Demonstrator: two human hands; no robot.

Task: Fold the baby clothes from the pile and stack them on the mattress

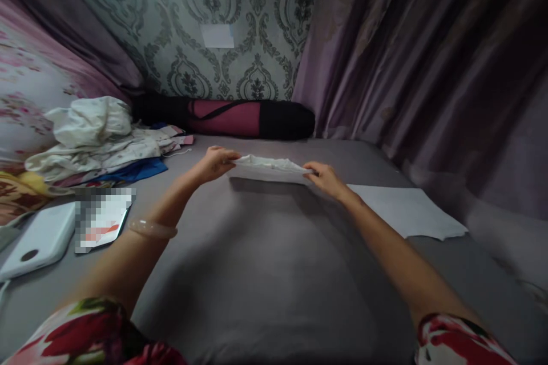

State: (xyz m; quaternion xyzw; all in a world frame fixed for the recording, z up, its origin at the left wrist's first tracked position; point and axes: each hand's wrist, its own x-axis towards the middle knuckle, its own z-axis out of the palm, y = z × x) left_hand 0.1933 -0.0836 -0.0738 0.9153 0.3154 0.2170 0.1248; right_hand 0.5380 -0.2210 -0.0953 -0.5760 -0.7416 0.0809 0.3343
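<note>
A white cloth is stretched level between my two hands above the grey sheet. Its upper edge is gathered and wrinkled, and its kind does not show clearly. My left hand pinches the left end, fingers closed. At the right end, my right hand is likewise closed on the edge. To the right of my right hand, a flat white piece that looks like cloth lies on the sheet.
A long black and maroon bag lies along the patterned wall. On the left are piled clothes, a phone and a white device like a power bank. Purple curtains hang on the right.
</note>
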